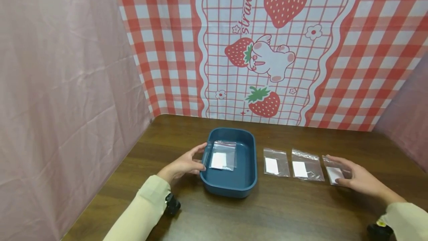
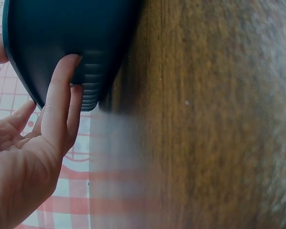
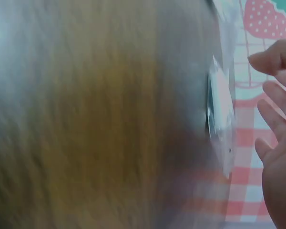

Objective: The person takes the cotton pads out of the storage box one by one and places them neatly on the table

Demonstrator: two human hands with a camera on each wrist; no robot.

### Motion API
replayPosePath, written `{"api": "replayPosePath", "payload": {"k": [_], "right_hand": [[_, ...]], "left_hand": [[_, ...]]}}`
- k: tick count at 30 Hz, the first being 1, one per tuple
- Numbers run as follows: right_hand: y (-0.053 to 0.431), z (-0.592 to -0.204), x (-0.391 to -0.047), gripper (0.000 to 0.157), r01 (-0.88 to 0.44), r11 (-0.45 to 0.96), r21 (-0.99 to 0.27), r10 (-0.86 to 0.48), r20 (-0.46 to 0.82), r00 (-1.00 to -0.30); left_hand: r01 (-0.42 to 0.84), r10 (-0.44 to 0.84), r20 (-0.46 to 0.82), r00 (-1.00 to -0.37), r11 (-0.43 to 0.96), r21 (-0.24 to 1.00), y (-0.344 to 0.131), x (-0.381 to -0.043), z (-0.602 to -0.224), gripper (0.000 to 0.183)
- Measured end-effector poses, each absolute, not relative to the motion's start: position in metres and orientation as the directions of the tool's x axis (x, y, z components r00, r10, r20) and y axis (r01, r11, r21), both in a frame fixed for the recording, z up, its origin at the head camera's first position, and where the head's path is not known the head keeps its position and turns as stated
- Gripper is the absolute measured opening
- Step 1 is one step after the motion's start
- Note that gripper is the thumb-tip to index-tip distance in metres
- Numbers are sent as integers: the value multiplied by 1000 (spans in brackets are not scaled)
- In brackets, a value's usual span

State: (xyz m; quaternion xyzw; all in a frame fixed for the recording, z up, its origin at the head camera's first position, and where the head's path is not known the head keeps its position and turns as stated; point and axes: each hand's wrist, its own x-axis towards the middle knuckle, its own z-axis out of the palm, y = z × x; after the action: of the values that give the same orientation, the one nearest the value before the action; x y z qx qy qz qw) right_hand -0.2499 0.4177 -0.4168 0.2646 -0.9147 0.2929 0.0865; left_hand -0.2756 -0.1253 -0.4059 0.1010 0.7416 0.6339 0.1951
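Note:
My left hand [image 1: 184, 164] is at the left side of a deep blue plastic bin [image 1: 245, 159]. Its thumb and a finger reach the rim, while other fingers lie against the outer wall in the left wrist view. Inside the bin are clear zip bags [image 1: 223, 159] with a white card-like piece. Over at the right, my right hand [image 1: 359, 177] hovers with spread fingers over a clear zip bag [image 1: 333, 174] holding a white piece. In the right wrist view, a gap shows between those fingers and the bag [image 3: 221, 109].
Two more clear zip bags, the near one [image 1: 275, 163] and the middle one [image 1: 305, 166], lie in a row between the bin and my right hand. Behind the brown wooden table [image 1: 281, 211] hangs a strawberry-print checked cloth [image 1: 174, 66]; a pink curtain [image 1: 73, 96] hangs at left.

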Motion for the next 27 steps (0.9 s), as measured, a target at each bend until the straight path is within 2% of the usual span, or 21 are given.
{"api": "replayPosePath", "payload": {"k": [8,17,27], "right_hand": [[393,-417,-245,65,-473,717,-512,-321,360,-876],[359,-424,-247,60,-566,626,-537,-331,473,-816],[326,-421,-249,56,-545,598,-588,-302,465,-832]], "left_hand": [[-88,408,-145,-901,155,984,-126,-275,-406,86],[-93,397,-152,-905,164,982,-126,-275,-408,87],[-106,375,-169,-911,184,977,-126,-276,-408,85]]}}
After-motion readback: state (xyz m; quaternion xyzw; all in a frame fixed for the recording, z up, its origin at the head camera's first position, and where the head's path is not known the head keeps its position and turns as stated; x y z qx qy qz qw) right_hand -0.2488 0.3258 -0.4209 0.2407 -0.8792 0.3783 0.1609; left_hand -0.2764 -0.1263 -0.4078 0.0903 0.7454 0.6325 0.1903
